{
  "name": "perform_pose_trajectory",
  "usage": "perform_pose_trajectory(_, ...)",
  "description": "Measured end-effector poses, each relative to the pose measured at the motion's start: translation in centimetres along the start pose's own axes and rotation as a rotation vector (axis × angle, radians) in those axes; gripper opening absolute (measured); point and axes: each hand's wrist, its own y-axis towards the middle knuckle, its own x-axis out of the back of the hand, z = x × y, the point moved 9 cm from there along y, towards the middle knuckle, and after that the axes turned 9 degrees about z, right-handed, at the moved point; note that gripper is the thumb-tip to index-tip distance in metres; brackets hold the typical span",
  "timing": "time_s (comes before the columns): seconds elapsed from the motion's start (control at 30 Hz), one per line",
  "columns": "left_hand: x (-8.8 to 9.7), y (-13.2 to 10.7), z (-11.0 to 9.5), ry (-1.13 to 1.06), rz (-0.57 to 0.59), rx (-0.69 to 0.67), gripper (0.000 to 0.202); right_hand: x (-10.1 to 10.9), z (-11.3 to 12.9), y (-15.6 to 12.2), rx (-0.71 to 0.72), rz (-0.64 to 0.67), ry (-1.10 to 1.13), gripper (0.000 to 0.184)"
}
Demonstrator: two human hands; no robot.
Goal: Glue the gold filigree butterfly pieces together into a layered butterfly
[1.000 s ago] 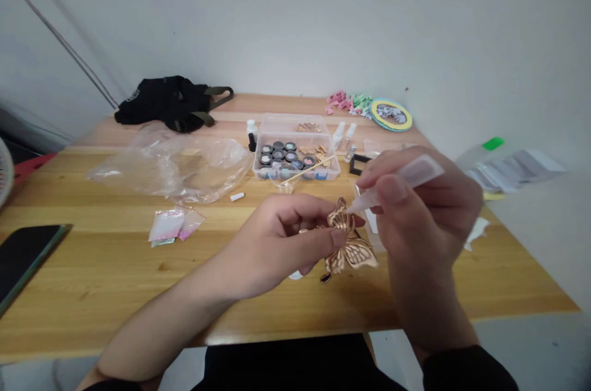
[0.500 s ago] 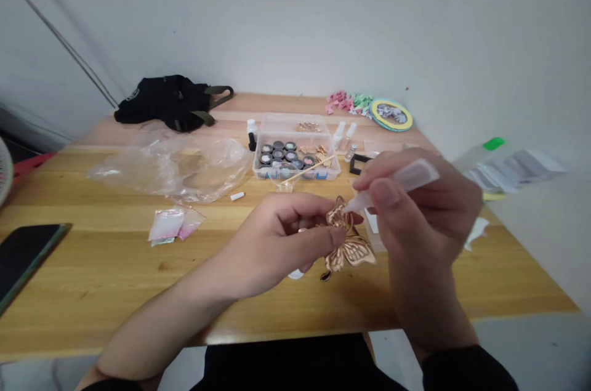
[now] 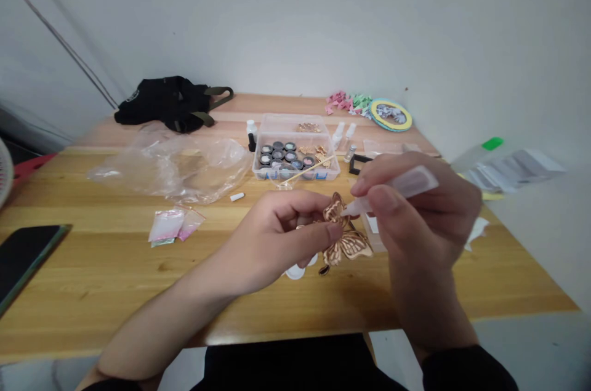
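Note:
My left hand (image 3: 281, 237) pinches a golden-brown butterfly ornament (image 3: 353, 245) between thumb and fingers, a little above the table. The ornament has patterned, cut-out wings, and part of it is hidden behind my thumb. A translucent white glue tube (image 3: 410, 183) with a narrow nozzle sits in the closed fingers of my right hand (image 3: 425, 212). Its tip points down and left at the ornament's upper wing; whether it touches cannot be made out. Below my left fingers, small white discs (image 3: 295, 271) lie on the table.
A clear plastic box (image 3: 300, 172) holds several round pots and gold pieces, with a thin stick across it. Crumpled plastic bags (image 3: 175, 163), small sachets (image 3: 167, 225), a white cap (image 3: 237, 196), a phone (image 3: 30, 255), small bottles (image 3: 339, 132) and a black bag (image 3: 161, 101) lie around.
The butterfly ornament has tilted and shifted slightly in my left hand. The glue tube has dipped a little, its nozzle now nearer the wing's right edge. More of the white discs shows.

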Motion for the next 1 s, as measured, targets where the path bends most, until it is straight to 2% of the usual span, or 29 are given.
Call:
perform_pose_trajectory(0.4, -0.12, -0.07, 0.04, 0.007, -0.004, 0.024, 0.013, 0.01, 0.11, -0.08, 0.005, -0.037, -0.001, 0.014)
perform_pose_trajectory(1.0, -0.2, -0.15, 0.18, 0.02, 0.001, 0.032, 0.016, 0.03, 0.15, 0.1, -0.001, -0.023, -0.01, 0.011)
